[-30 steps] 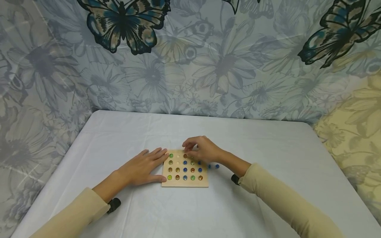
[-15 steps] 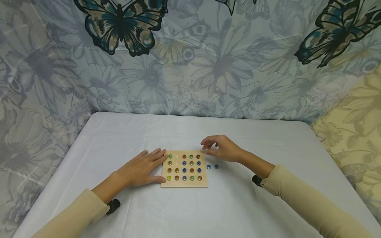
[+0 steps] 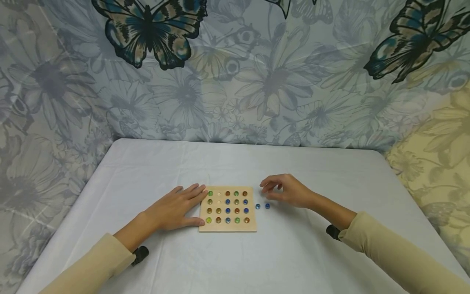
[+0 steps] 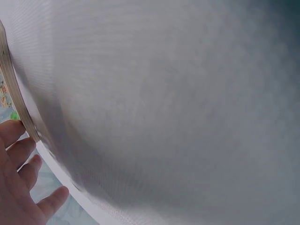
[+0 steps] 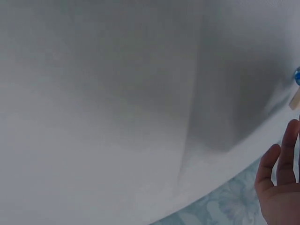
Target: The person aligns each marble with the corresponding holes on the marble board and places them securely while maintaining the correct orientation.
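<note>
A pale wooden board [image 3: 227, 227] lies on the white-covered table, its rows of hollows filled with green, amber, brown and blue glass marbles. Two hollows in the second column from the left, the far ones, are bare. My left hand [image 3: 180, 207] rests along the board's left edge with fingers spread, fingertips and thumb on the rim. Just right of the board lie two blue marbles [image 3: 267, 206]. Above and behind them hovers my right hand [image 3: 286, 190], fingers loosely bent and nothing visible between them. At the right wrist view's edge one blue marble [image 5: 297, 76] shows near that hand's fingers.
White cloth covers the table [image 3: 165, 261]. Behind it hangs a fabric backdrop [image 3: 235, 102] printed with flowers and butterflies. Each wrist bears a small black camera, and both sleeves are beige.
My right hand has moved right, from over the board's far side to beyond its right edge, uncovering the far-right marbles. The left hand stays in place.
</note>
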Tool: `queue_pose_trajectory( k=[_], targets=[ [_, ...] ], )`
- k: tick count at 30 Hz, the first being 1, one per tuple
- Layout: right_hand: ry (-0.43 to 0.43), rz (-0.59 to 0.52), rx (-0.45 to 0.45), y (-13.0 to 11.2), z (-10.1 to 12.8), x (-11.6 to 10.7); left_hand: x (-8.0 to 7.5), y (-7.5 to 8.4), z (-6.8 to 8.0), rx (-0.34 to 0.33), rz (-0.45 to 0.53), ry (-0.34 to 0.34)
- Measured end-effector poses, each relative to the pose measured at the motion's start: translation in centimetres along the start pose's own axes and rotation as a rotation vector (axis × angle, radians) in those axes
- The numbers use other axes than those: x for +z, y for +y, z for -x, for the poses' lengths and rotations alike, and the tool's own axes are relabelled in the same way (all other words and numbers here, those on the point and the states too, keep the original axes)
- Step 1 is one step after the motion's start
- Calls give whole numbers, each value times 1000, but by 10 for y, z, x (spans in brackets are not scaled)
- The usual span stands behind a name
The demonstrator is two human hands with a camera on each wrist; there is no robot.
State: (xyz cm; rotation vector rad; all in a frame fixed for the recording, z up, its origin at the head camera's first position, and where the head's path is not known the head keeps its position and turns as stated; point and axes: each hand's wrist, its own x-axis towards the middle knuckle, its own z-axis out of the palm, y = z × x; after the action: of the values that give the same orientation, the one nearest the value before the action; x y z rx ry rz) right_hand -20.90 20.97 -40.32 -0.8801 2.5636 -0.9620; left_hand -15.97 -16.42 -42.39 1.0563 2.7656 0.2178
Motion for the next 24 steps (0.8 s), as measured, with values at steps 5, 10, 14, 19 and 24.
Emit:
queue_pose_trajectory(
  k=[5,10,14,19,24],
  targets=[
    [-26,-8,-1,4,7,5,1,-1,0,6,-1,8],
    [-41,-25,-26,7,12,7,3,-1,0,9,3,12],
    [-58,-39,-13,9,14,10,3,-2,0,7,7,9],
    [-71,-41,-5,11,16,13,3,-2,0,8,2,12],
    [-68,-40,-14,12,16,14,3,-2,0,7,0,12]
  ],
)
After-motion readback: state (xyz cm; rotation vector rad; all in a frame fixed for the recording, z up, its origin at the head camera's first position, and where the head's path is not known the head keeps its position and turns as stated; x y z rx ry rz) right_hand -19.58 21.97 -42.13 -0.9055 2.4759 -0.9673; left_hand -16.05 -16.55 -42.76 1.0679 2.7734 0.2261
